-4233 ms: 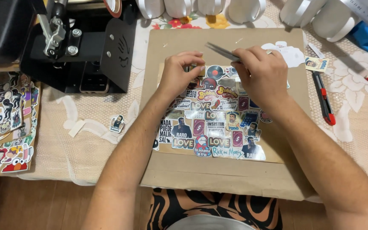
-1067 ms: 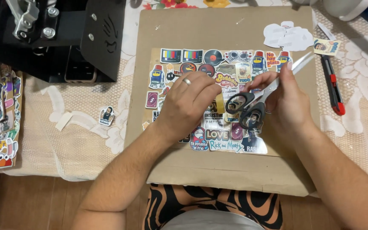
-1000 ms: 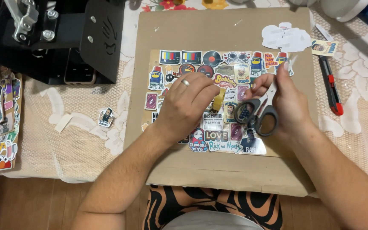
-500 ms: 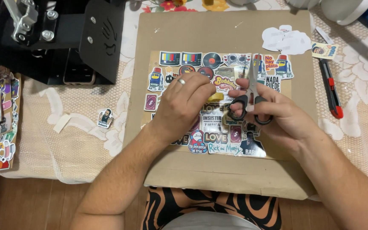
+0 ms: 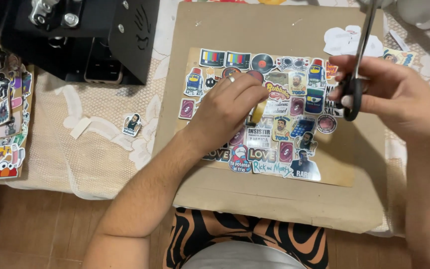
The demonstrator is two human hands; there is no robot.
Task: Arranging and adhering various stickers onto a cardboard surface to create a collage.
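Scissors [image 5: 357, 74] stand point-up, clamped in the right hand [image 5: 394, 97]; left hand [image 5: 225, 112] fingers together, best kept pressing the sticker sheet [image 5: 267, 112] flat.

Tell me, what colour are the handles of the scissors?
Black; the scissors show best in the head view.

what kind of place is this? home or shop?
Probably a home craft or sticker-making table. A sticker-covered board lies on a brown cutting board, the right hand holds scissors, and a black press machine stands on a lace tablecloth.
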